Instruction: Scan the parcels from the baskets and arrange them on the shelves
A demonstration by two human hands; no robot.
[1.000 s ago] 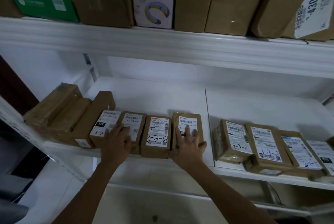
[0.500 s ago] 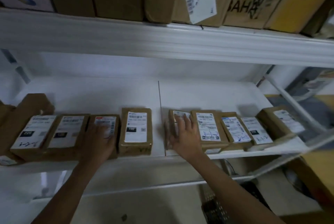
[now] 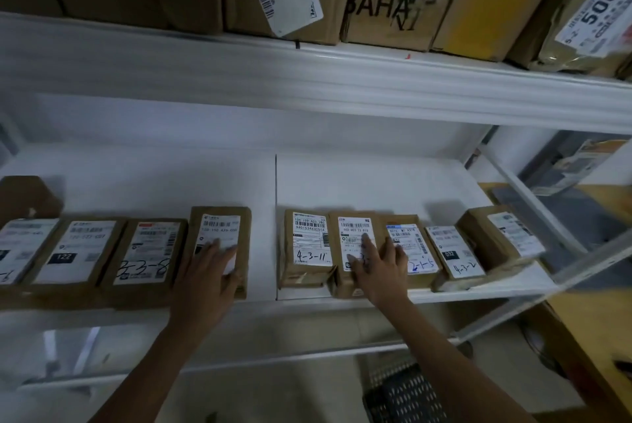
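Flanking the "4-3-11" parcel (image 3: 306, 248), flat hands (image 3: 209, 274) (image 3: 377, 270).

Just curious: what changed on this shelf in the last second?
Both hands stepped rightward along the row: the left hand off the 2-3-8 parcel onto its right neighbour, the right hand off the 4-3-11 parcel onto the next one. Nothing gripped; parcels stayed put.

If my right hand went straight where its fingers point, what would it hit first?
Likely nothing: beyond the parcel under the right hand lies bare shelf, then the back wall.
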